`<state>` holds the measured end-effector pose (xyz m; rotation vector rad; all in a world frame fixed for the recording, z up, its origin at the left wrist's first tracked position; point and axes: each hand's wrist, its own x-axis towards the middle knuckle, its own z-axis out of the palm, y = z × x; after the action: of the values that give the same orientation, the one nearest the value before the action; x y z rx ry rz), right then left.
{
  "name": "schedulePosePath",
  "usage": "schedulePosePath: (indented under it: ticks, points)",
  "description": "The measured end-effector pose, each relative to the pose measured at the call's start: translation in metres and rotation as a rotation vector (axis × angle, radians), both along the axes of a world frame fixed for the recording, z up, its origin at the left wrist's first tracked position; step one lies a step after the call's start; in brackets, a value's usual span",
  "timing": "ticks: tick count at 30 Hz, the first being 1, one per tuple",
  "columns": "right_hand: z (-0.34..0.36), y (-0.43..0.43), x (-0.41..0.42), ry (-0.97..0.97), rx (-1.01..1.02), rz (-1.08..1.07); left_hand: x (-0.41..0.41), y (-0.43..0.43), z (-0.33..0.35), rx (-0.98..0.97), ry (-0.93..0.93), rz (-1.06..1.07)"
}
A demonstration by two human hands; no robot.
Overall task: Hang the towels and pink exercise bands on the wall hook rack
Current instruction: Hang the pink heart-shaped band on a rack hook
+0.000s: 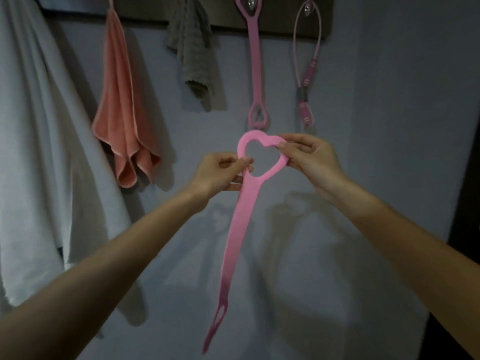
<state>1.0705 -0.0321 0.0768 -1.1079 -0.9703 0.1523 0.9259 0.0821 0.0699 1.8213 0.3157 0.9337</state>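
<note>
Head view, facing a grey wall. Both bare arms reach forward and hold a flat pink band between them, in front of the wall and below the rack. The band's upper end is a heart-shaped loop; the left hand pinches the loop's left edge between thumb and fingers, and the right hand pinches its right lobe in the same way. Both hands are closed on the band, with the open heart between them. The strap hangs down from the loop, slanting leftward, and ends in a second, narrow loop near the bottom edge.

On the rack above, from left to right, hang a white towel, a peach towel, a grey towel, a second flat band and a thin tube band. The second band's lower loop ends just above the held heart, without touching it.
</note>
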Motion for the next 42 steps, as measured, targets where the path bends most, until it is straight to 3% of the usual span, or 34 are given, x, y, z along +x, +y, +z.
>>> schedulePosePath:
  ticks: [20,26,31,42]
  points:
    - [0.168,0.158,0.119,-0.233,0.192,-0.035,0.131,0.151,0.164,0.125,-0.158,0.047]
    - [0.213,0.192,0.141,-0.309,0.25,-0.103,0.158,0.185,0.218,0.331,-0.16,0.099]
    - [0.245,0.217,0.164,-0.262,0.34,-0.166,0.178,0.217,0.266,0.501,-0.151,0.077]
    - [0.316,0.258,0.209,-0.295,0.451,-0.347,0.241,0.256,0.342,0.534,-0.37,0.127]
